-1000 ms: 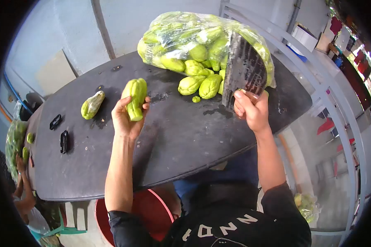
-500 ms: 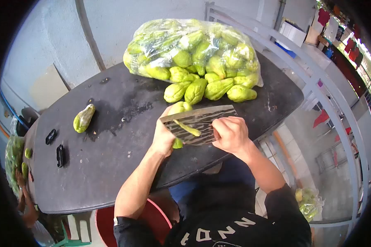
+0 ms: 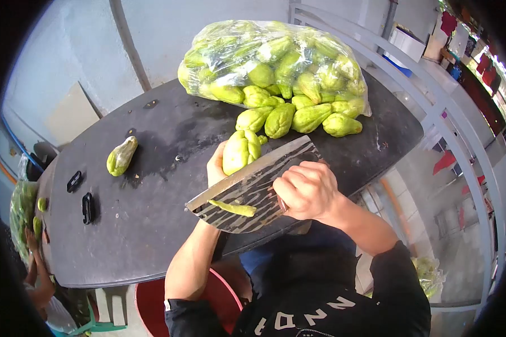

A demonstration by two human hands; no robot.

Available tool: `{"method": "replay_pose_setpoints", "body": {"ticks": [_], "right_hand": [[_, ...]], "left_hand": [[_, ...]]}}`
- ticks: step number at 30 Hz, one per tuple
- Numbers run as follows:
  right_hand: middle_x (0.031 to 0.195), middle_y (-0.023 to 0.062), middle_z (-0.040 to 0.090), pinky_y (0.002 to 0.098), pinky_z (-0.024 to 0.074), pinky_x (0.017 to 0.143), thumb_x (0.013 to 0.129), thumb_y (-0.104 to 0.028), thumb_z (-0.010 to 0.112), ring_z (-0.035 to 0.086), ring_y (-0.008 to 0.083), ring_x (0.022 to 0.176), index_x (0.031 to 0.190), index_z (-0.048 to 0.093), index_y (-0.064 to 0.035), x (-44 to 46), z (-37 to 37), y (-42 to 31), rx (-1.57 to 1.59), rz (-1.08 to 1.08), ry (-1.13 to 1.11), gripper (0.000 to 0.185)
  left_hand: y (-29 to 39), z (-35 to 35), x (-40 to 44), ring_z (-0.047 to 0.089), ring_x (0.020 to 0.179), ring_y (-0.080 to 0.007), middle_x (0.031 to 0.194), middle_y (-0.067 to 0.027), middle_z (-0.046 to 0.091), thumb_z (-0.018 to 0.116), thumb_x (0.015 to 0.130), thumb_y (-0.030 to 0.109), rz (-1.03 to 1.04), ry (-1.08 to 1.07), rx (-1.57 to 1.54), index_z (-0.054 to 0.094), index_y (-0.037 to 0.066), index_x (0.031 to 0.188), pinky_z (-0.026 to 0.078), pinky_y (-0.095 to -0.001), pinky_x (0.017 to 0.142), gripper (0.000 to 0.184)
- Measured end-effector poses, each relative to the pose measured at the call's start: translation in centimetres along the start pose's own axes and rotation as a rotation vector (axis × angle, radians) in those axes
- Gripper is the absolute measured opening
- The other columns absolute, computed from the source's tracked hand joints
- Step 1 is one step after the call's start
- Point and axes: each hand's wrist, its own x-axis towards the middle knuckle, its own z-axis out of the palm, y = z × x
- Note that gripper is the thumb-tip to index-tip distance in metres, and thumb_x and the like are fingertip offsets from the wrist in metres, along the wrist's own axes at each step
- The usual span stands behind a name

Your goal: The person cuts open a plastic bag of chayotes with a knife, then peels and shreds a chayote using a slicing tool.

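Observation:
A pale green chayote (image 3: 240, 153) is in the grip of my left hand (image 3: 214, 170), whose lower part is hidden behind the blade. My right hand (image 3: 310, 190) is closed round the handle of a wide cleaver (image 3: 264, 188) with dark stripes on its blade. The blade slants across in front of the left hand, just below the chayote. A thin strip of green peel (image 3: 233, 209) clings to the blade's face. Beyond the hands, several loose chayotes (image 3: 279, 120) lie at the mouth of a clear plastic bag (image 3: 264, 56) full of more.
On the left of the dark table (image 3: 135, 236) lie one chayote (image 3: 121, 156) and two small black objects (image 3: 87, 208). A red tub (image 3: 157, 303) stands below the front edge. Metal railing (image 3: 438, 106) runs along the right. Another person's arm (image 3: 36, 269) shows at far left.
The cleaver has swung down and left, its blade now lower and more tilted. More of the chayote shows above it. The peel strip has shifted with the blade, and the view has moved slightly.

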Motion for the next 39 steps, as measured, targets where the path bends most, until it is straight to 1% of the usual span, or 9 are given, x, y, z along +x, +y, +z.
{"method": "replay_pose_setpoints", "body": {"ticks": [6, 10, 16, 18, 20, 23, 27, 32, 39], "right_hand": [[0.056, 0.0033, 0.048, 0.0346, 0.0416, 0.047, 0.058, -0.012, 0.067, 0.054, 0.0221, 0.049, 0.064, 0.05, -0.0103, 0.2, -0.1, 0.1, 0.032, -0.005, 0.034, 0.018], [0.064, 0.0109, 0.066, 0.0446, 0.0528, 0.055, 0.072, -0.017, 0.069, 0.066, 0.0334, 0.06, 0.07, 0.057, -0.0088, -1.3, 2.5, 6.5, -0.04, 0.446, -0.097, 0.015], [0.063, 0.0104, 0.065, 0.0444, 0.0529, 0.058, 0.072, -0.015, 0.072, 0.066, 0.035, 0.061, 0.069, 0.057, -0.0077, -2.5, 2.1, 8.3, -0.005, 0.522, -0.039, 0.017], [0.064, 0.011, 0.066, 0.0443, 0.0532, 0.058, 0.071, -0.016, 0.073, 0.066, 0.035, 0.061, 0.068, 0.057, -0.0074, -1.9, 1.8, 8.1, 0.048, 0.519, -0.082, 0.019], [0.062, 0.0113, 0.064, 0.0431, 0.0526, 0.057, 0.072, -0.015, 0.075, 0.065, 0.034, 0.06, 0.068, 0.057, -0.0073, -1.8, 1.6, 7.6, 0.067, 0.509, -0.081, 0.02], [0.06, 0.0112, 0.061, 0.0411, 0.0505, 0.055, 0.075, -0.014, 0.074, 0.065, 0.0326, 0.058, 0.069, 0.056, -0.0048, -1.4, 0.7, 6.9, 0.281, 0.555, 0.029, 0.021], [0.061, 0.0102, 0.062, 0.042, 0.0516, 0.056, 0.073, -0.016, 0.074, 0.065, 0.0325, 0.06, 0.071, 0.057, -0.0056, 0.0, 1.0, 6.5, 0.122, 0.545, -0.075, 0.02], [0.057, 0.0053, 0.054, 0.0387, 0.0466, 0.051, 0.058, -0.007, 0.07, 0.059, 0.0271, 0.052, 0.067, 0.05, -0.01, 0.1, 1.4, 3.7, 0.052, 0.166, 0.053, 0.023], [0.058, 0.003, 0.053, 0.0347, 0.0457, 0.051, 0.061, -0.014, 0.07, 0.059, 0.023, 0.053, 0.068, 0.05, -0.0103, 0.4, 2.8, 1.6, 0.057, 0.09, 0.031, 0.022]], "left_hand": [[-0.3, -0.6, 0.0, 0.061, 0.093, -0.009, 0.104, -0.0015, 0.066, 0.084, 0.074, 0.009, 0.023, -0.018, 0.071, 0.059, 0.003, 0.119, 0.051, -0.0252, 0.084, 0.052], [1.7, 0.5, -0.8, 0.058, 0.055, -0.0118, 0.084, -0.0072, 0.063, 0.079, 0.068, 0.0, -0.118, -0.091, 0.102, 0.055, -0.002, 0.115, 0.048, -0.0254, 0.045, 0.053], [1.4, 0.1, 0.0, 0.056, 0.055, -0.0093, 0.082, -0.0052, 0.062, 0.083, 0.068, 0.008, -0.127, -0.067, 0.193, 0.055, -0.002, 0.116, 0.047, -0.024, 0.046, 0.056], [1.4, -0.4, 0.7, 0.06, 0.067, -0.0115, 0.089, -0.0058, 0.063, 0.086, 0.067, 0.013, -0.112, -0.023, 0.31, 0.054, -0.001, 0.12, 0.052, -0.0266, 0.058, 0.063], [1.3, -1.6, 0.9, 0.062, 0.102, -0.0188, 0.11, -0.0101, 0.063, 0.087, 0.068, 0.021, 0.058, 0.04, 0.417, 0.049, 0.0, 0.132, 0.052, -0.0359, 0.09, 0.078], [3.4, -2.5, 0.9, 0.062, 0.109, -0.0239, 0.115, -0.014, 0.063, 0.084, 0.069, 0.018, 0.14, 0.057, 0.156, 0.044, -0.001, 0.138, 0.051, -0.036, 0.093, 0.082], [1.8, -2.4, 0.9, 0.059, 0.062, -0.0119, 0.091, -0.0058, 0.065, 0.081, 0.071, 0.005, -0.215, -0.061, 0.195, 0.054, 0.002, 0.115, 0.047, -0.0257, 0.052, 0.052], [0.8, -2.0, 0.6, 0.058, 0.115, -0.0164, 0.123, -0.0091, 0.061, 0.081, 0.073, 0.012, 0.001, -0.1, 0.395, 0.048, 0.002, 0.131, 0.049, -0.0337, 0.097, 0.068], [-0.9, -2.3, 0.8, 0.063, 0.101, -0.0127, 0.115, -0.0064, 0.063, 0.051, 0.099, 0.006, 0.019, -0.142, 0.162, 0.05, 0.006, 0.128, 0.056, -0.0276, 0.085, 0.029]]}}
